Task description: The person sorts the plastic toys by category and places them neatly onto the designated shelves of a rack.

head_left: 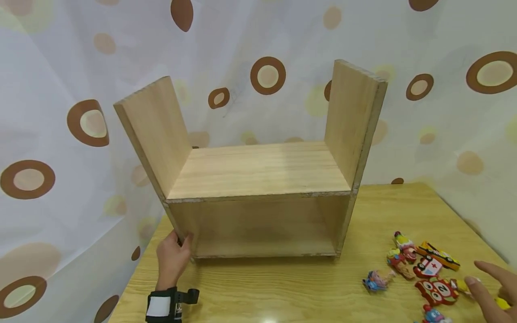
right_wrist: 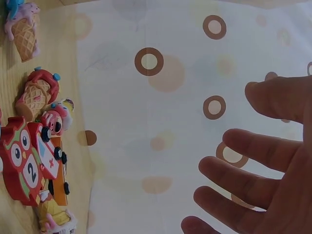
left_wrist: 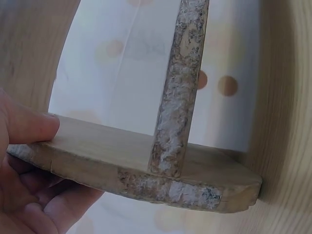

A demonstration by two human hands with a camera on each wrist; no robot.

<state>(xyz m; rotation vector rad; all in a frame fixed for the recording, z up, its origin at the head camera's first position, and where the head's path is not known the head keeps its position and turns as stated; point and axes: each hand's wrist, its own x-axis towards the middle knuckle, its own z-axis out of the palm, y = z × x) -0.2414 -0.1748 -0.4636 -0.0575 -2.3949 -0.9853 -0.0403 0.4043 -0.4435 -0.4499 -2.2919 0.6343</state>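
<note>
A wooden shelf [head_left: 258, 170] with two upright side boards stands on the table. My left hand [head_left: 173, 258] grips the lower part of its left side board [left_wrist: 107, 163], thumb on the inner face and fingers outside, as the left wrist view shows. At the far right, my right hand [head_left: 494, 287] is held over the table beside the toys, fingers spread and holding nothing. Closest to it are a red owl toy [head_left: 437, 290] marked with a 2, a red and white toy ambulance [head_left: 428, 266] and an orange toy bus [head_left: 438, 255].
Ice-cream-cone toys [head_left: 399, 264] lie among the others on the wooden table [head_left: 258, 291], right of the shelf. A small blue and pink toy [head_left: 377, 281] sits nearest the shelf. A white sheet [head_left: 242, 45] with brown spots hangs behind the table and along its sides.
</note>
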